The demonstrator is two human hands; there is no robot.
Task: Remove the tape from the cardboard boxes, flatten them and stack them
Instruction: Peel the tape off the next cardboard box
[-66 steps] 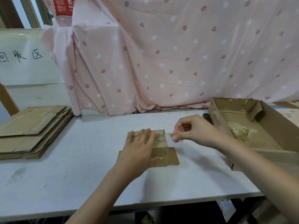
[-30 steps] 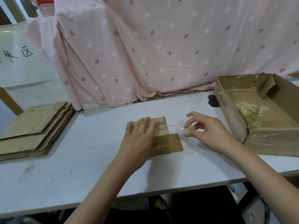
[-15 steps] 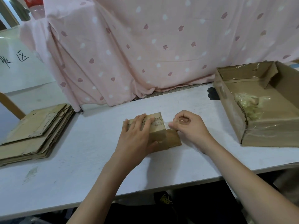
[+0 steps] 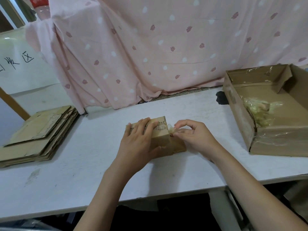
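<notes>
Right hand (image 4: 195, 135) pinches tape (image 4: 171, 130) at small box's (image 4: 160, 134) right end.

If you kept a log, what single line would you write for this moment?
step: peeling tape | left hand: pressing small box flat on table | right hand: pinching tape at box's right end | flat stack: far left

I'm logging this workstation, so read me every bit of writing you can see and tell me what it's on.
"收区": the last two handwritten black characters on the white sheet at far left; anything before them is cut off by the frame edge.
Printed marks on the small cardboard box under the left hand: too blurred to read.
Red label at the top edge: unreadable.
</notes>
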